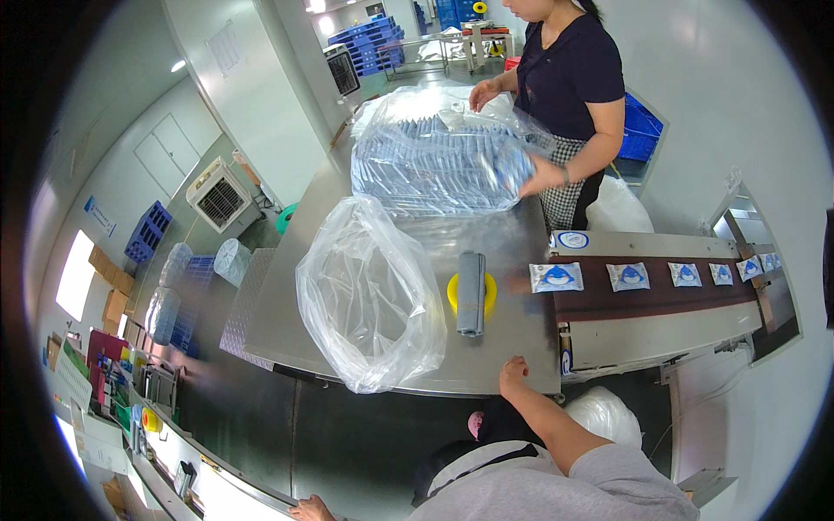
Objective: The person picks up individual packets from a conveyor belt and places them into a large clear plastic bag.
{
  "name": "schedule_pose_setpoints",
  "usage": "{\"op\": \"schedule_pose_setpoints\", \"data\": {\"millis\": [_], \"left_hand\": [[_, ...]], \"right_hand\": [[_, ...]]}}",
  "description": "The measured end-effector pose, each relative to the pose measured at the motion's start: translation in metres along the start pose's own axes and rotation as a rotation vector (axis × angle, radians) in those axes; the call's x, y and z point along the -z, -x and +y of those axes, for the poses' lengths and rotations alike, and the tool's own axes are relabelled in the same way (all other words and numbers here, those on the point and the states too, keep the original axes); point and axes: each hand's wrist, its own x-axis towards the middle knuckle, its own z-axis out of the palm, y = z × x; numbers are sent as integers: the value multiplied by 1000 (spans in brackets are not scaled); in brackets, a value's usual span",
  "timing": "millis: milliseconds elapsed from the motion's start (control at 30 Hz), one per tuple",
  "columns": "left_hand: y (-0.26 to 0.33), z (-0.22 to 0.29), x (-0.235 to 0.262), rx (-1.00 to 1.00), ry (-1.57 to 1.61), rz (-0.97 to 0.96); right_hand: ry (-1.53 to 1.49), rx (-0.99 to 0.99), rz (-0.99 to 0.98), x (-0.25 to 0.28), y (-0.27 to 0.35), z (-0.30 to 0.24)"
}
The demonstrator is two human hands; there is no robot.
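My right hand [514, 372] rests at the near right edge of the steel table [373, 378], fingers curled in, with nothing seen in it. Low at the left, my left hand [311, 509] touches the edge of a white counter, its fingers apart and partly cut off by the picture's rim. On the table, a gaping clear plastic bag [372, 300] lies with its mouth spread. To its right a grey folded bundle [471, 293] lies across a yellow ring-shaped roll [490, 295]. Beyond, a large clear bag [434, 165] holds rows of blue-and-white packets.
A co-worker [569, 95] stands at the far right, hands on the filled bag. A conveyor [651, 300] at the right carries several small blue-and-white packets [556, 278]. A white counter [226, 482] runs along the lower left. A stuffed white bag [605, 415] sits below the conveyor.
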Motion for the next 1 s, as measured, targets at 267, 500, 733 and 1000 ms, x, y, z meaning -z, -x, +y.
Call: {"op": "schedule_pose_setpoints", "data": {"millis": [267, 500, 733, 1000], "left_hand": [[-11, -19, -50, -13, -142, 208], [-7, -19, -57, -107, -106, 263], [-15, -23, -61, -73, -122, 104], [-1, -9, 3, -24, -161, -79]], "right_hand": [[-31, 2, 15, 1, 3, -8], [18, 39, 4, -3, 8, -2], [-8, 16, 15, -4, 9, -2], [28, -17, 45, -18, 6, -7]]}}
